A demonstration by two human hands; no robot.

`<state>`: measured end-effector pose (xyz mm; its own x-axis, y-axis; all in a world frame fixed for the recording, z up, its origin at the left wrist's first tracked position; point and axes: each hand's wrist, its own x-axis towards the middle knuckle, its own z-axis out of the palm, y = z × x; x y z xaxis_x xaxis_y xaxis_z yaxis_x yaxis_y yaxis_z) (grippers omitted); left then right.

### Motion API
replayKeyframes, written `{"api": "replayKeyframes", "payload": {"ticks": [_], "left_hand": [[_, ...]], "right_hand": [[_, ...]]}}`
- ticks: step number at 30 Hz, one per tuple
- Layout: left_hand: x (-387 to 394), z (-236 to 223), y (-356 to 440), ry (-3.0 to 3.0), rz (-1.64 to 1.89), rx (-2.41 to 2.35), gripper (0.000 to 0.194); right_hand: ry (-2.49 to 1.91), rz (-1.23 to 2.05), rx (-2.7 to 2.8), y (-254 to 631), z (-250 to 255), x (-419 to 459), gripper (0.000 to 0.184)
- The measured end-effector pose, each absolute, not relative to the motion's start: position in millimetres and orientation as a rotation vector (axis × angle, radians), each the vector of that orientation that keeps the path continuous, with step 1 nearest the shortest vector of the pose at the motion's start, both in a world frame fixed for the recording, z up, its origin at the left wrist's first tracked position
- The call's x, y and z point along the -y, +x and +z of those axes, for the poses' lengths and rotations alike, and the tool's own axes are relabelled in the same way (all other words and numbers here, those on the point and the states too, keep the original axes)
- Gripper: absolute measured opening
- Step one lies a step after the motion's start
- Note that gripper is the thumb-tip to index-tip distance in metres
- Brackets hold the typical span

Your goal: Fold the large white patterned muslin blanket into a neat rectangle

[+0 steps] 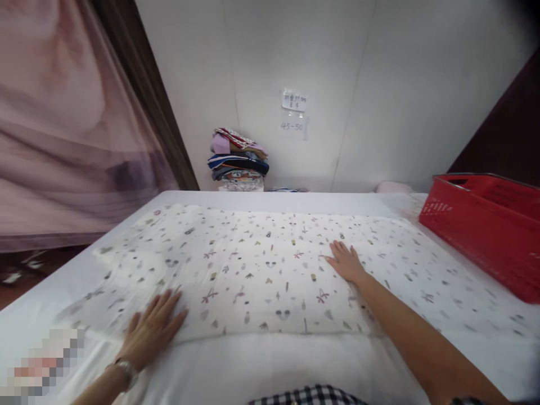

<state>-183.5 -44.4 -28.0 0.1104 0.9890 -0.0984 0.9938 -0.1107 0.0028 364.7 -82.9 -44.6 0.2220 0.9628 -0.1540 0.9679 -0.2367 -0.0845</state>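
Note:
A wide piece of thin white fabric (257, 287) printed with small grey, green and reddish motifs lies spread across a white table (270, 365). Its left end looks uneven and ruffled. My left hand (154, 323) rests flat on the cloth near its front left part, fingers stretched out, with a bracelet at the wrist. Farther in and right of the middle, my right hand (346, 261) lies palm down on the fabric, fingers spread. Neither hand grips anything.
A red plastic basket (476, 225) stands at the table's right side. Behind the far edge, a stack of folded cloths (238, 160) leans by a pale wall bearing paper labels (294, 101). A pink curtain (63, 124) hangs at left. A blurred-out patch (37, 365) covers something front left.

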Motion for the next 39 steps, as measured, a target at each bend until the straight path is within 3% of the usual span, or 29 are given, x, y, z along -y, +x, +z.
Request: {"api": "replayKeyframes", "payload": {"ticks": [3, 6, 14, 23, 31, 39], "left_hand": [[37.3, -12.6, -167.8, 2.24, -0.145, -2.087, 0.051], [25.4, -4.9, -137.3, 2.306, 0.044, -2.077, 0.056], [-6.2, -20.1, -56.8, 2.603, 0.136, -1.654, 0.061], [-12.4, -27.3, -59.0, 2.54, 0.032, -1.544, 0.061], [-31.4, -31.3, -37.7, 2.72, 0.101, -1.479, 0.065], [-34.2, -37.4, -39.3, 2.682, -0.01, -1.473, 0.065]], "right_hand": [[2.443, -0.218, -1.932, 368.3, -52.5, 81.1, 0.079], [2.456, -0.212, -1.943, 371.4, -56.2, 79.1, 0.077], [2.409, -0.079, -2.045, 350.6, -52.2, 108.9, 0.071], [2.393, -0.229, -2.061, 348.3, -59.4, 124.1, 0.071], [2.354, -0.12, -2.152, 348.1, -65.4, 138.6, 0.069], [2.383, -0.33, -2.061, 345.2, -39.8, 129.5, 0.071]]}}
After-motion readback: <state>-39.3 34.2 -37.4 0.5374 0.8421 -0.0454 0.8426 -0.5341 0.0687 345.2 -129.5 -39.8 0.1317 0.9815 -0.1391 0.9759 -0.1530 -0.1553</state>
